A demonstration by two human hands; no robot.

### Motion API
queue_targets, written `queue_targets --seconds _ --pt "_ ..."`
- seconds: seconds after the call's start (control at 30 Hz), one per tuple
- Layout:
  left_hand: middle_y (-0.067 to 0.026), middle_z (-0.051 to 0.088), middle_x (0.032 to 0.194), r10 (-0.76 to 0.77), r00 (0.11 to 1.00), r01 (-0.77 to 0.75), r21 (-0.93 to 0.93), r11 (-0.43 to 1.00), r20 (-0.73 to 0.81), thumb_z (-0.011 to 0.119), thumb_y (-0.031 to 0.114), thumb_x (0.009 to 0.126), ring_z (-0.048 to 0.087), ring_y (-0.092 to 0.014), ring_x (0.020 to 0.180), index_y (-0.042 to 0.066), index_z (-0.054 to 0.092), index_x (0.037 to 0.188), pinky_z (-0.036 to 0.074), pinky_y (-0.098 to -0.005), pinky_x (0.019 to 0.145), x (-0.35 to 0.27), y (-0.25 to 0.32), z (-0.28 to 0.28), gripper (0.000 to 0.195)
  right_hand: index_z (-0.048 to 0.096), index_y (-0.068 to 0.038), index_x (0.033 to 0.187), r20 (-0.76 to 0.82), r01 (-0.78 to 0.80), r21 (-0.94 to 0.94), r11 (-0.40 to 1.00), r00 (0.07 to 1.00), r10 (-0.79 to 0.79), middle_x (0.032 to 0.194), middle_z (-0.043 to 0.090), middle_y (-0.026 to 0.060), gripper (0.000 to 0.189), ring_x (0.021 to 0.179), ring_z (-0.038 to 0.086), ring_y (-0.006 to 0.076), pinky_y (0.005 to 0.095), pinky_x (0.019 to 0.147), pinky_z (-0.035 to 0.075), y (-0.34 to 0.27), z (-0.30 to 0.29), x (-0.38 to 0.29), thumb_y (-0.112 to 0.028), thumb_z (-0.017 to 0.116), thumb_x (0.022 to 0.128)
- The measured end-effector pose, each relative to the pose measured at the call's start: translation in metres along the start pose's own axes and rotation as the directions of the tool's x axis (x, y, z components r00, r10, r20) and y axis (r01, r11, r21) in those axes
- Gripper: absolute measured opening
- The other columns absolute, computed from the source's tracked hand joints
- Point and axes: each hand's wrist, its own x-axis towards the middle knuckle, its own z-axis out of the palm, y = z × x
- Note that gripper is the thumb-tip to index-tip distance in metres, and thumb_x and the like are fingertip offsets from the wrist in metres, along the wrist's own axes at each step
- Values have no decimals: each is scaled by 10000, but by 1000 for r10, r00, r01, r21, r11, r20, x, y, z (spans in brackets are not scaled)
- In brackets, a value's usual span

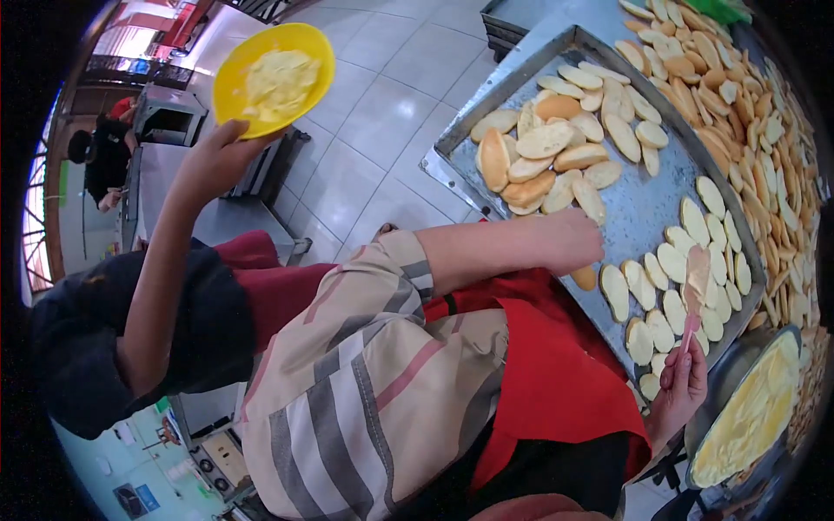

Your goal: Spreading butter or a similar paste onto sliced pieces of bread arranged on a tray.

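My right hand [684, 378] grips a spreading spatula [696, 280] by its pink handle. Its smeared blade lies over rows of cut bread slices [671, 262], set pale side up in a metal baking tray [664, 195]. At the tray's near edge is my left hand [576, 241], fingers curled under and hidden, so what it holds cannot be made out. One slice [584, 279] shows just beside it. Beyond that hand, a loose heap of oval bread slices [537, 146] fills the tray's other end, some crust side up.
A large metal bowl of yellow spread [749, 410] stands beside the tray. Past the tray lies a big pile of bread pieces [762, 137]. Close by, another person's hand [221, 156] holds up a yellow bowl [228, 71] with pale spread. Another person [111, 156] stands farther back.
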Motion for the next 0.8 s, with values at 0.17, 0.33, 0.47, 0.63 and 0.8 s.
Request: queue_targets --seconds 0.17,0.33,0.47,0.63,0.8 --pt "-60 565 767 -26 999 27 -22 999 31 602 114 625 559 -240 780 75 584 751 436 -348 663 1 -3 -2 133 524 23 1084 -16 -1 -14 1000 1000 1 683 519 35 247 483 338 26 145 421 242 -5 12 1 -78 467 866" --pt "-101 587 777 4 995 -11 -80 997 -97 614 110 607 584 -259 775 54 597 788 468 -369 639 -7 -8 -11 190 527 23 1079 -20 19 20 1000 1000 -18 702 524 49 246 497 352 29 147 420 250 -3 10 -6 -80 470 864" --pt "-101 546 783 -123 971 62 -277 959 -207 619 111 615 563 -273 749 14 519 823 457 -365 642 -21 -8 -33 250 516 25 1089 -16 8 34 999 1000 -8 715 525 51 253 506 359 30 143 418 247 1 12 -7 -83 470 865" --pt "-87 570 871 -219 935 -94 -792 604 -278 571 60 684 592 -197 791 7 481 922 471 -312 655 -22 -3 -48 260 454 33 1149 -57 -78 117 990 995 85 803 549 65 376 517 385 30 142 412 265 5 48 11 -4 558 790" --pt "-108 586 880 -144 984 -142 -938 -315 -101 454 10 728 607 -194 771 29 400 1042 472 -287 652 -6 22 -40 319 437 29 1158 34 48 265 963 998 -59 961 550 85 459 681 516 80 171 524 411 -4 98 45 43 605 731"
